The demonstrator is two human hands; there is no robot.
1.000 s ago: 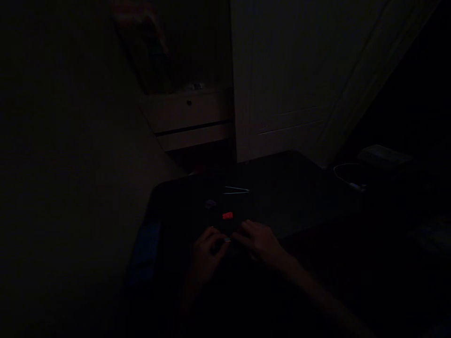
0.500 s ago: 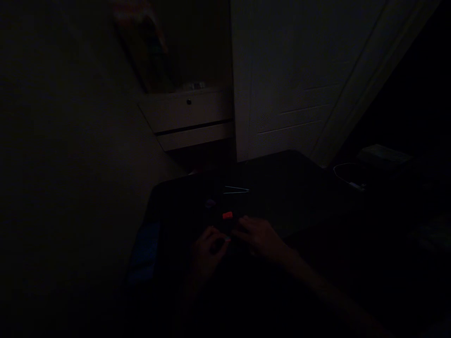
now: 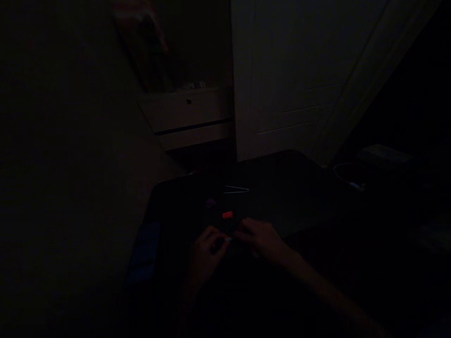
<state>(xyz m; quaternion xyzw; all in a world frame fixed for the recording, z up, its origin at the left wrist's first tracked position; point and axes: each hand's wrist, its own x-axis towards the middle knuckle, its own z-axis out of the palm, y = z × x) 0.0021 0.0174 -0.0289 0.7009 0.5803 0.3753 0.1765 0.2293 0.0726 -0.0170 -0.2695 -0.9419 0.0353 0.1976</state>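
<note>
The scene is very dark. Over the near part of a dark table point(image 3: 275, 197), my left hand point(image 3: 206, 251) pinches a small pale piece point(image 3: 228, 239) between thumb and finger; its kind is too dim to make out. My right hand point(image 3: 260, 237) is close by on the right, its fingers bent together near that piece. Whether those fingers hold anything is hidden. Just beyond the hands lies a small bright red block-like object point(image 3: 227, 215). Farther off rest a purple crumpled-looking item point(image 3: 210, 203) and thin metal tweezers point(image 3: 237, 189) with their tips apart.
A blue flat object point(image 3: 143, 253) lies at the table's left edge. Behind the table stand a drawer unit point(image 3: 197, 110) and a pale door point(image 3: 282, 94). A white cable point(image 3: 340, 173) and a box-like shape point(image 3: 384, 155) are on the right.
My right hand's fingers have shifted slightly and curl more beside the pale piece. My left hand keeps its pinch almost in place. The red object and tweezers have not moved.
</note>
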